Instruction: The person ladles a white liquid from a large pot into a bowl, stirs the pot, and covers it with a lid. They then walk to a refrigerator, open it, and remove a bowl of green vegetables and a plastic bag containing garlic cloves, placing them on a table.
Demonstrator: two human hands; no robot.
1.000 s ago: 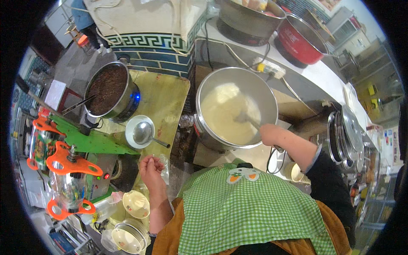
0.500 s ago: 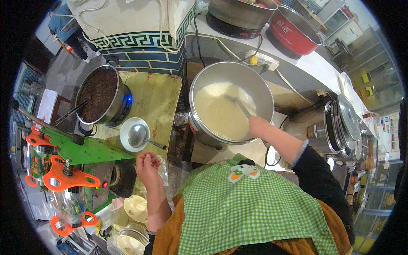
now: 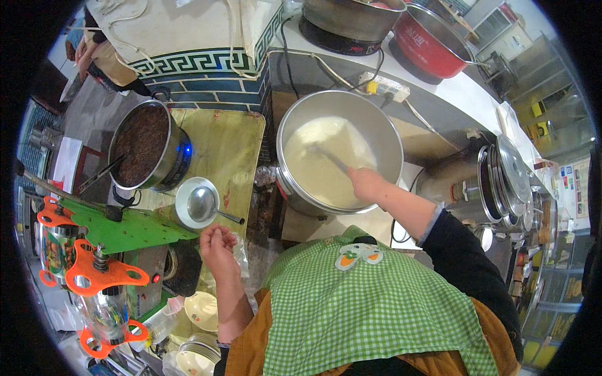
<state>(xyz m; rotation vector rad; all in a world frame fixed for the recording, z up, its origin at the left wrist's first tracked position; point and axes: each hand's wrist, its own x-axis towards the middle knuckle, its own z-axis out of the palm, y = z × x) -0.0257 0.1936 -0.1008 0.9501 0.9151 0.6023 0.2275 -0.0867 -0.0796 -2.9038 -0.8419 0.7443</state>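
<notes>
Your stirrer (image 3: 331,158) has swept left, likely mixing the liquid (image 3: 338,185); right hand (image 3: 365,185) grips it, left hand (image 3: 218,244) curls half-open.

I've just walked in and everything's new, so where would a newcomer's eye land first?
Probably on the big silver pot near the middle, where the right fingers grip a utensil dipped into pale liquid. Next come the bright orange fittings at lower left, and the dark-filled pot at upper left, beside a blue light.
</notes>
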